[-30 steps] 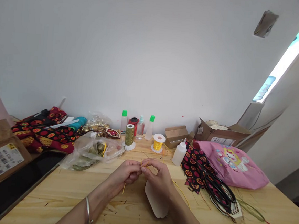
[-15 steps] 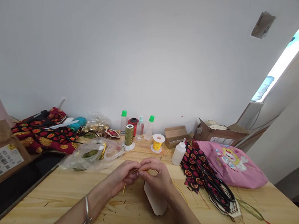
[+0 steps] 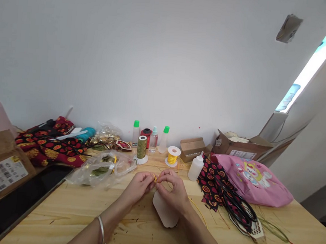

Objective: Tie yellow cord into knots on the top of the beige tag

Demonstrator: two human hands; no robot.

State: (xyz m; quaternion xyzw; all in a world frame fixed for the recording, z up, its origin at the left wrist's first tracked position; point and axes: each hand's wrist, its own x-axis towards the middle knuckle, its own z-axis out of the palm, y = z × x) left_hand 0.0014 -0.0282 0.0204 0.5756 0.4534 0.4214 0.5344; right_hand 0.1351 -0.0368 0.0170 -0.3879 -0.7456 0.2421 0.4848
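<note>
My left hand [image 3: 141, 186] pinches a loop of yellow cord [image 3: 155, 178] between thumb and fingertips. Right beside it, my right hand [image 3: 173, 192] is closed on the same cord, fingertips almost meeting the left ones. Below my right hand hangs or rests a pale flat piece with rounded corners [image 3: 165, 212]; its upper part is hidden by the fingers, so how it is attached I cannot tell. More cord emerges to the right of my right wrist and lies over the wooden table [image 3: 131, 232]. A spool of yellow cord [image 3: 172, 158] stands behind the hands.
Behind stand a green thread spool [image 3: 141, 148], capped bottles [image 3: 163, 141] and a small open carton [image 3: 193, 149]. A white squeeze bottle [image 3: 196, 168], black-handled scissors [image 3: 239, 209] and a pink bag [image 3: 256, 180] lie rightward. Leftward are a plastic bag [image 3: 103, 168] and a cardboard box [image 3: 1, 169].
The fingertips have drawn slightly apart, and a small yellow cord loop now shows between them. The cord end below my left hand is no longer visible. The pale piece has shifted a little left and up.
</note>
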